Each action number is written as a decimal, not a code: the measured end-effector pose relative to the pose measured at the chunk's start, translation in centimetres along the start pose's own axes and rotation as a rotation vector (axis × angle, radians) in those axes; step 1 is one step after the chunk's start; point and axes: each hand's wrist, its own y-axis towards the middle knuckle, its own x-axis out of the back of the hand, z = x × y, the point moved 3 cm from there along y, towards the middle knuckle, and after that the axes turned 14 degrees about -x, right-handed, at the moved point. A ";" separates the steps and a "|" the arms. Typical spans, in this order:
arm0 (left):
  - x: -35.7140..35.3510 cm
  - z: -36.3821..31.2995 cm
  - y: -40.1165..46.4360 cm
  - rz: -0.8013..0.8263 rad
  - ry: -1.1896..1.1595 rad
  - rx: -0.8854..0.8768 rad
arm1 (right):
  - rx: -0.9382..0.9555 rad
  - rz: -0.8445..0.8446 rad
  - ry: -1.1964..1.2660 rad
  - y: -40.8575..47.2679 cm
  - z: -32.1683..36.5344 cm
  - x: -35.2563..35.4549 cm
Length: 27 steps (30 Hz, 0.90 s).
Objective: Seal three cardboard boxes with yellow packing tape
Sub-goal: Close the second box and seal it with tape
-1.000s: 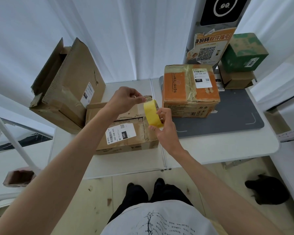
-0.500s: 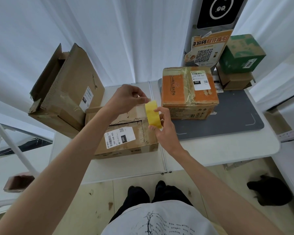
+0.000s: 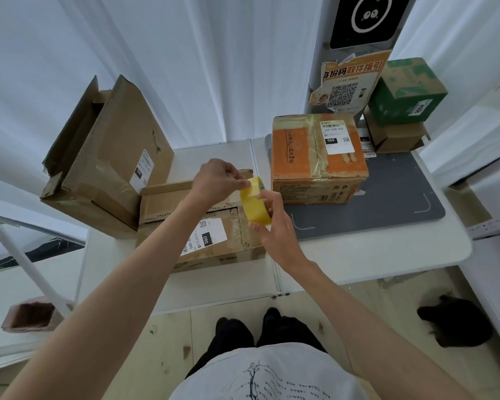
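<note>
The tape roll is held in the air just above the right end of the flat box. The right hand grips the roll by its rim; the left hand pinches at its upper edge, fingertips closed on what looks like the free end. Since a second ago the roll has turned slightly and the pinch has tightened, yet no strip shows drawn out. Probably the end is only now found, so sealing has not begun; the box's flaps lie unsealed.

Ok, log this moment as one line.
step: finding tape end | right hand: holds tape roll | left hand: picks at roll | flat box: unsealed
</note>
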 end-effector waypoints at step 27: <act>-0.1 0.0 -1.2 0.130 -0.692 0.120 | -0.513 -0.254 -0.757 6.9 -17.0 6.4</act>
